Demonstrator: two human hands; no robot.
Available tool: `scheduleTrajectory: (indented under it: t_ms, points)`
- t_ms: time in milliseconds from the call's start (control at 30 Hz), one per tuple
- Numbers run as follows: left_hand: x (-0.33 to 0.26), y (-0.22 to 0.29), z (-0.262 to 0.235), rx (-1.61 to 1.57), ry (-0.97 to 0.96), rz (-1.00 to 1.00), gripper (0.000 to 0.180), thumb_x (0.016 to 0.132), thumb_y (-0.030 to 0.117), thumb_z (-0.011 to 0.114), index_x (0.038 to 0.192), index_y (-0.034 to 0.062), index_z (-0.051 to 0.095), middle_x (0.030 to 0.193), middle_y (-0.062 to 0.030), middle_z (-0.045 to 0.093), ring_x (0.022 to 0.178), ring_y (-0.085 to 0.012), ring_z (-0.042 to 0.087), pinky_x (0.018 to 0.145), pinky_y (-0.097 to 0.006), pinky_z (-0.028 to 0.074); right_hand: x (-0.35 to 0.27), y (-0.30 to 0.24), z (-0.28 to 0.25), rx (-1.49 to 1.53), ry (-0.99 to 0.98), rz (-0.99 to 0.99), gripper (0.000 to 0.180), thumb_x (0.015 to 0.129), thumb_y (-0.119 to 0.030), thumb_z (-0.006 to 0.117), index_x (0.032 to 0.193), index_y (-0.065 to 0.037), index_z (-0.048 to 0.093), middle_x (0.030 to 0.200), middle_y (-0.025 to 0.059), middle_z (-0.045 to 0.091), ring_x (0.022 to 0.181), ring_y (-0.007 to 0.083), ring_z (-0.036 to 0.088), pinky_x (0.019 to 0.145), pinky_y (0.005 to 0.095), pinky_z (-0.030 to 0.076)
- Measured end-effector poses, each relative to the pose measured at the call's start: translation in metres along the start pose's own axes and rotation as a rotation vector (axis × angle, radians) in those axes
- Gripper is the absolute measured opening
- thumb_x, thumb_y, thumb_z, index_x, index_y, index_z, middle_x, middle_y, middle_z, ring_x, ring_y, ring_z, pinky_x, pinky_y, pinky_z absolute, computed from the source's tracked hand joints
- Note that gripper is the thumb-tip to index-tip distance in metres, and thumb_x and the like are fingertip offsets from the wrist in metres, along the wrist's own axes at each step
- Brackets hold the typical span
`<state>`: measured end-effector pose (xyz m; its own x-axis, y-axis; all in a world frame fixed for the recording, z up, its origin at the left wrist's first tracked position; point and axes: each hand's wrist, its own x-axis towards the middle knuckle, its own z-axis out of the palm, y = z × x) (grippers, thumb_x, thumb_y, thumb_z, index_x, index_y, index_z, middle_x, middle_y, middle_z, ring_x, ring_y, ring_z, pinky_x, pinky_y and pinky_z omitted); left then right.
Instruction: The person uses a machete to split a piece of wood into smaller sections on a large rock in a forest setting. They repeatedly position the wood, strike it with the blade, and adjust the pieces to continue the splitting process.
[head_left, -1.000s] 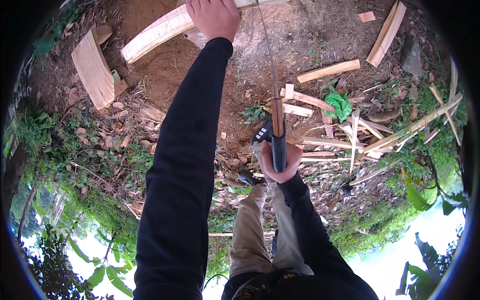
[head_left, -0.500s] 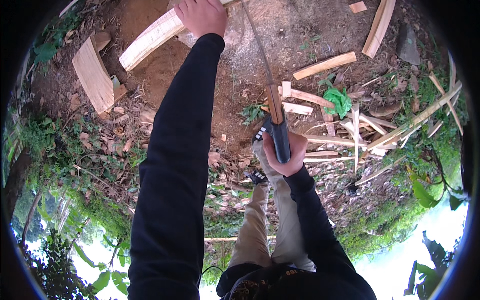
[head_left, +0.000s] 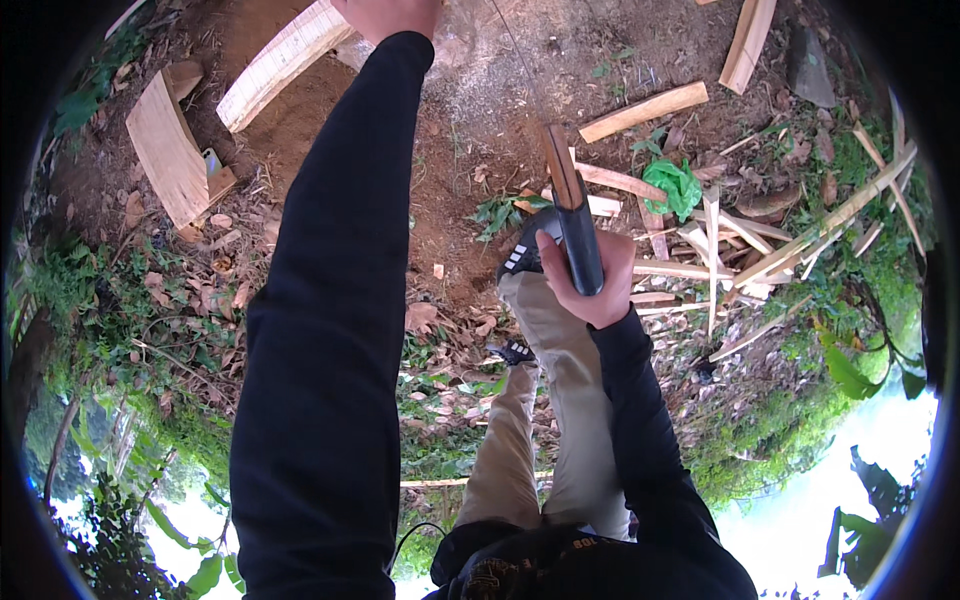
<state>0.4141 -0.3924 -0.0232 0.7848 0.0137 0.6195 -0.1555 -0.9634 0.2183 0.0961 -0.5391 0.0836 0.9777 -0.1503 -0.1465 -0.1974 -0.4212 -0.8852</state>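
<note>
My left hand (head_left: pixel 388 14) reaches out to the long pale plank (head_left: pixel 285 62) on the dirt ground (head_left: pixel 480 90); its fingers are cut off, so I cannot tell the grip. My right hand (head_left: pixel 590 285) is wrapped tight around the knife handle (head_left: pixel 578 240), blade raised beside my knee, so I judge I am mid-chop and must next aim clear of my left hand.

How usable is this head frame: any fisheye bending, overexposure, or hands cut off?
Head view: strong fisheye with a black rim; the pale curved wooden plank bows near the edge. Sky at the bottom is blown out white. Left hand is cropped by the top edge; right hand gripping the dark-handled blade tool is sharp.
</note>
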Motion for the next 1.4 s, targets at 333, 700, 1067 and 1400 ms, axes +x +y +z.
scheduleTrajectory:
  t_ms: [333,700,1067,1400]
  points:
    - [0.006,0.007,0.0,-0.007,0.012,0.004,0.017,0.088,0.019,0.05,0.09,0.0041,0.058,0.089,-0.016,0.057,0.093,-0.0352,0.053,0.088,-0.047,0.039,0.002,-0.008,0.001,0.049,-0.003,0.018,0.03,0.078,-0.011,0.075,0.059,-0.005,0.052,0.049,0.007,0.05,0.038,0.018,0.048,0.04,0.0315,0.035]
    - [0.006,0.002,0.009,-0.042,0.01,0.011,0.028,0.091,0.024,0.043,0.1,0.0055,0.063,0.092,-0.0155,0.057,0.092,-0.0357,0.053,0.095,-0.051,0.034,0.009,-0.028,0.006,-0.02,-0.001,0.075,0.007,0.073,-0.007,0.073,0.076,-0.005,0.067,0.061,0.0106,0.061,0.051,0.0279,0.062,0.047,0.0359,0.048]
    - [0.008,0.003,0.005,-0.042,-0.098,-0.062,0.032,0.091,0.026,0.043,0.11,0.0071,0.061,0.097,-0.0148,0.057,0.101,-0.0353,0.053,0.104,-0.053,0.029,0.02,-0.036,-0.012,-0.022,-0.028,0.105,0.007,0.072,-0.009,0.073,0.074,-0.007,0.067,0.061,0.0107,0.06,0.052,0.0297,0.061,0.047,0.0367,0.047]
    - [0.011,0.004,-0.004,0.023,-0.122,-0.047,0.032,0.092,0.025,0.042,0.108,0.0062,0.061,0.096,-0.0164,0.056,0.097,-0.0372,0.053,0.1,-0.051,0.034,0.009,-0.038,-0.006,-0.002,-0.004,0.088,0.015,0.075,-0.01,0.073,0.066,-0.007,0.062,0.057,0.0115,0.058,0.048,0.0297,0.058,0.046,0.0378,0.045]
